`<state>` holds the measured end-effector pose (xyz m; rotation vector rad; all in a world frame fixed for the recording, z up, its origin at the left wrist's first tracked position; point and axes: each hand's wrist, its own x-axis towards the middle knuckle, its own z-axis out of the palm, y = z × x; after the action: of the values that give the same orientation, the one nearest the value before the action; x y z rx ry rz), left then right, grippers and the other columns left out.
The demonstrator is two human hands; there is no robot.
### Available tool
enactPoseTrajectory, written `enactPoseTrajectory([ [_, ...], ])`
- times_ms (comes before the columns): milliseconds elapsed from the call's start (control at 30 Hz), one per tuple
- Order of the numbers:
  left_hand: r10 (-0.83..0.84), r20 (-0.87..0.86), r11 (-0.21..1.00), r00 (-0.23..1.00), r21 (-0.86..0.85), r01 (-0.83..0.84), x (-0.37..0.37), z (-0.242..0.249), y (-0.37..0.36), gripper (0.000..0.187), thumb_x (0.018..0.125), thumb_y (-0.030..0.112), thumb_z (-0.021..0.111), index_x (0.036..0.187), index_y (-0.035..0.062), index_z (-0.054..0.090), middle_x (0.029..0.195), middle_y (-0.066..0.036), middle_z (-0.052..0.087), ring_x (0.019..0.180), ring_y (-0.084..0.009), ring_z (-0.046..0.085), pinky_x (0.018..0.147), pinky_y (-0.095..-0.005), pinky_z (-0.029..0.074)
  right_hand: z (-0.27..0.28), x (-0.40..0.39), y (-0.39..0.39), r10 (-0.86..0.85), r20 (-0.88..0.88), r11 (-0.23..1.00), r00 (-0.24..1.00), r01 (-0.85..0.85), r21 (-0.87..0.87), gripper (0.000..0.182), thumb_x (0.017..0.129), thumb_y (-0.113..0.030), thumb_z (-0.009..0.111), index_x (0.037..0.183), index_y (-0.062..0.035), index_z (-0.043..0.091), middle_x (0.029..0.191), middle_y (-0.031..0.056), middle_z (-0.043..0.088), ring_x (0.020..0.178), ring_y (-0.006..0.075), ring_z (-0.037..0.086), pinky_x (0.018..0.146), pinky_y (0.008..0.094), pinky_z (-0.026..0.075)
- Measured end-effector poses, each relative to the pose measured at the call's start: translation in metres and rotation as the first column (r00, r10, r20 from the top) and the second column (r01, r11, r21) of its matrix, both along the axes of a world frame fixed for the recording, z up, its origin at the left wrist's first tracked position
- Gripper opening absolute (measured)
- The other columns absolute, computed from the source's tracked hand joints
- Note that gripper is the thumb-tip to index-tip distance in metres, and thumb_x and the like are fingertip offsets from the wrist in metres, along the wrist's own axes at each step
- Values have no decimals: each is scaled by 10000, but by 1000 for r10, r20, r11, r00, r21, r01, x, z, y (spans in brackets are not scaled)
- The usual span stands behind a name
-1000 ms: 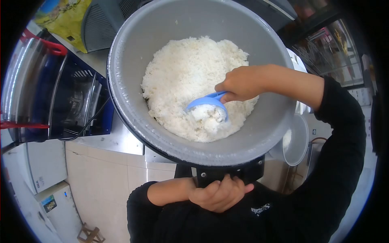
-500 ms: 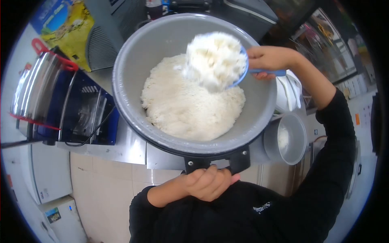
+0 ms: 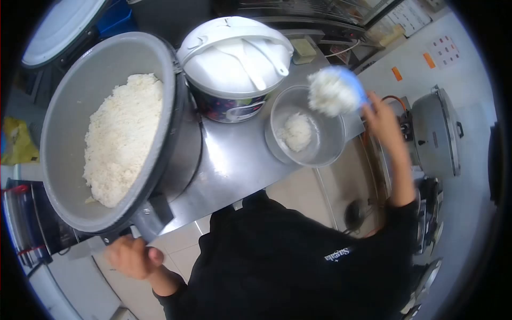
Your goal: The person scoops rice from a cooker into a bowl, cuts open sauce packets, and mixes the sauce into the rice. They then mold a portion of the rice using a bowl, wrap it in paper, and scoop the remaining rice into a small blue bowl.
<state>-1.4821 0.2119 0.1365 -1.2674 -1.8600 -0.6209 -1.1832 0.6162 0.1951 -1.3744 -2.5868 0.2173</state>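
Observation:
My right hand (image 3: 383, 120) is closed on the handle of a blue rice scoop (image 3: 349, 81). A heap of white cooked rice (image 3: 332, 95) fills the scoop, which is held above the right rim of a small grey pot (image 3: 276, 130). A smaller lump of rice (image 3: 297, 132) lies at the bottom of that pot. On the left, a large grey rice cooker pot (image 3: 66, 109), its lid raised, holds a broad mass of rice (image 3: 125, 138). My left hand (image 3: 133, 258), slightly blurred, has its fingers curled at the cooker's black front handle (image 3: 152, 218).
Between the two pots stands a white-lidded bucket (image 3: 213, 69) with two white paddles on its lid. A steel counter (image 3: 234, 154) carries them. A lidded metal pot (image 3: 440, 133) is at the right, and a yellow bag (image 3: 18, 141) at far left.
My right hand has carried the loaded scoop rightward from over the large cooker to the small pot. The view has turned to the right. My left hand remains by the cooker's handle.

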Motion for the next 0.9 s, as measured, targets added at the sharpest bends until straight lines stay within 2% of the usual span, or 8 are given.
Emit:
enactPoseTrajectory([
  [100,82,35,988,996,127,-85,14,3,18,540,913,425,385,599,7,522,593,-130,515,597,-280,513,604,-355,350,-86,15,1,73,268,957,961,-143,254,355,873,-310,541,1145,-87,496,797,161,624,696,326,620,595,409,481],
  [300,239,27,937,971,254,-238,18,1,38,555,915,403,340,529,14,429,565,-124,483,576,-253,470,615,-332,331,-76,15,48,76,-39,994,996,-73,85,339,860,-256,544,1160,-99,526,987,135,632,759,324,625,620,393,493],
  [400,286,36,931,958,225,-286,20,6,42,520,899,378,325,529,19,390,546,-121,435,565,-249,430,613,-338,312,-48,-25,25,318,-374,928,871,-367,-67,334,863,-216,510,1172,-89,532,980,135,639,795,322,622,646,398,492],
  [567,252,23,937,967,244,-250,20,8,43,586,908,450,298,501,38,382,519,-101,400,567,-253,429,625,-340,308,-90,-109,-74,914,-122,364,386,-915,-173,304,795,-47,465,1089,-62,540,950,105,602,887,319,566,757,446,435],
  [667,193,33,953,981,232,-195,18,7,35,539,892,422,333,520,41,418,542,-107,410,581,-263,436,635,-355,309,-102,-135,-82,971,-103,199,218,-966,-167,315,750,-73,533,1065,-58,553,972,111,605,882,332,569,741,434,449],
  [733,155,78,959,985,227,-169,17,8,31,469,834,394,370,521,51,439,548,-105,422,582,-255,439,651,-350,299,-61,-135,-54,892,-416,82,177,-968,-236,312,767,-101,566,1074,-47,565,981,119,614,902,293,585,755,374,461],
  [867,173,34,956,984,235,-176,16,9,32,525,856,422,326,496,44,387,521,-104,390,553,-254,418,632,-348,292,48,-154,-30,672,-627,284,394,-919,-272,338,841,-142,545,1152,-11,534,977,107,624,899,232,599,813,328,445],
  [900,176,22,955,984,237,-176,16,9,32,523,854,423,330,493,49,382,518,-106,386,547,-258,414,630,-350,292,65,-180,-45,695,-659,320,286,-945,-72,357,834,-144,557,1157,3,519,965,120,622,880,254,607,814,344,447],
])
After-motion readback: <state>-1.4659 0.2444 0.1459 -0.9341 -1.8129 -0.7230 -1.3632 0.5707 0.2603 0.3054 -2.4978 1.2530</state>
